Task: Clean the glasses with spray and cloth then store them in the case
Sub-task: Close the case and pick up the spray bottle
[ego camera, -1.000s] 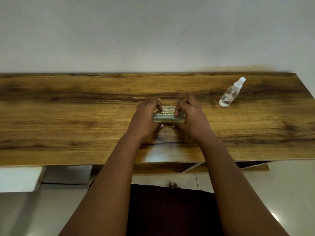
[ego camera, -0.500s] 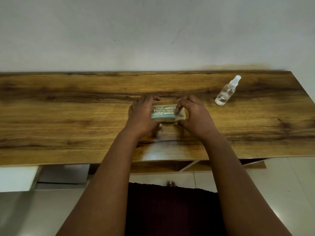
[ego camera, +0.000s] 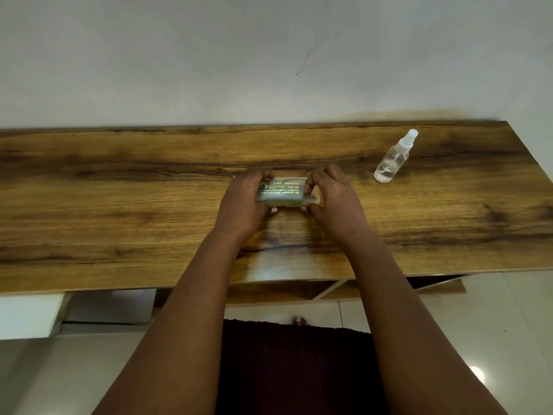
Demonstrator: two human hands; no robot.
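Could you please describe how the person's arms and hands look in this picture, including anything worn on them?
Both forearms are bare from the bottom edge of the head view to the wrists; no sleeve shows. The left hand and right hand wear no gloves, and no watch, bracelet or ring is visible. A thumbnail shows at the near side of each hand. Between the arms a dark maroon ribbed garment is visible.

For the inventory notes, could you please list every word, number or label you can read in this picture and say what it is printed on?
All print is gold lettering on the lid of the glasses case, gripped by the left hand and right hand:
"GOUTHAM Opticals"
"...THAM EYE HOSPITALS, BALAJI", start hidden by fingers
"...TALKIES ROAD, HINDUPUR", start hidden
Top line of numbers: starts "224833", the rest too blurred.
The spray bottle shows no readable label.
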